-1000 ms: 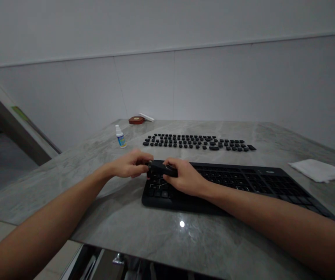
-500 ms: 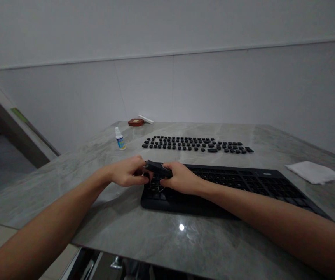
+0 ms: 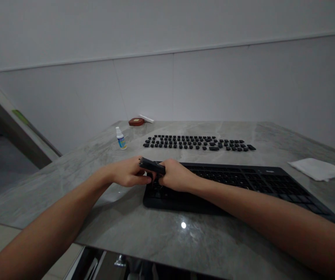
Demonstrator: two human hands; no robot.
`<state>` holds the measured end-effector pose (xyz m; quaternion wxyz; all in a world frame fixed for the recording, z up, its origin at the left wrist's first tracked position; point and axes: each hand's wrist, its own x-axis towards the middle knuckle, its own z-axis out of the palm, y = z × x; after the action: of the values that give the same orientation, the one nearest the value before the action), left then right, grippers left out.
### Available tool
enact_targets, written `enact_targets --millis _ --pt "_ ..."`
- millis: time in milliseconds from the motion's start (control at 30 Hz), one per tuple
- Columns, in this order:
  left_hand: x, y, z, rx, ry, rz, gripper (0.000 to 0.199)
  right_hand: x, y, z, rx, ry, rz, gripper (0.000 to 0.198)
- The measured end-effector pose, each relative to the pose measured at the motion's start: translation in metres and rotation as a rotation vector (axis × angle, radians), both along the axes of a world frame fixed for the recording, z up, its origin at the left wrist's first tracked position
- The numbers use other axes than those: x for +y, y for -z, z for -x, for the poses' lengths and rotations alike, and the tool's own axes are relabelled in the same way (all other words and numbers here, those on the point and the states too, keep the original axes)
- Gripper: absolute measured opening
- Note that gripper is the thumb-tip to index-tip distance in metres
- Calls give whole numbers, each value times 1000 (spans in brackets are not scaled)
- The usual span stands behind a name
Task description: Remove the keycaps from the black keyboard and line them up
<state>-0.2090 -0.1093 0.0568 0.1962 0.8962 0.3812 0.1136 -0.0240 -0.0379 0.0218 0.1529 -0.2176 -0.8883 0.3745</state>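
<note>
My right hand point(image 3: 175, 175) is closed around a black keycap puller point(image 3: 152, 165) with thin wire ends, held over the left end of a black keyboard point(image 3: 260, 179). The puller's body points left and slightly up. My left hand point(image 3: 131, 172) is closed just beside it, thumb and fingers pinched together near the wires. Something small and dark shows at those fingertips, too hidden to name. Beyond the keyboard, loose black keycaps point(image 3: 186, 143) lie in rows on the table. Many key places on the keyboard look bare of caps.
A small white spray bottle with a blue label point(image 3: 121, 139) stands at the left of the grey marble table point(image 3: 132, 229). Behind it lie a reddish-brown box point(image 3: 136, 122) and a white strip point(image 3: 146, 118). A folded white cloth point(image 3: 317, 169) rests at the right, and a wall rises behind.
The right hand and keycap puller have shifted slightly left, closer to the left hand. The keyboard and other things sit a little differently in view, as the camera has moved slightly.
</note>
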Motion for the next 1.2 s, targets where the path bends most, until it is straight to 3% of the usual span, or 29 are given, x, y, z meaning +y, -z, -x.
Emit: enact_targets --millis 400,600,933,1200 --pt "-3 -2 -1 52 9 -23 14 -6 3 -1 94 21 23 15" --pt "-5 -3 -4 54 -12 -72 12 -6 3 2 74 12 -44 17" --pt "-4 -12 3 -33 -53 153 17 -8 7 3 134 133 67 9" --pt "-5 -9 0 -12 -29 67 17 -13 8 8 128 120 41 10"
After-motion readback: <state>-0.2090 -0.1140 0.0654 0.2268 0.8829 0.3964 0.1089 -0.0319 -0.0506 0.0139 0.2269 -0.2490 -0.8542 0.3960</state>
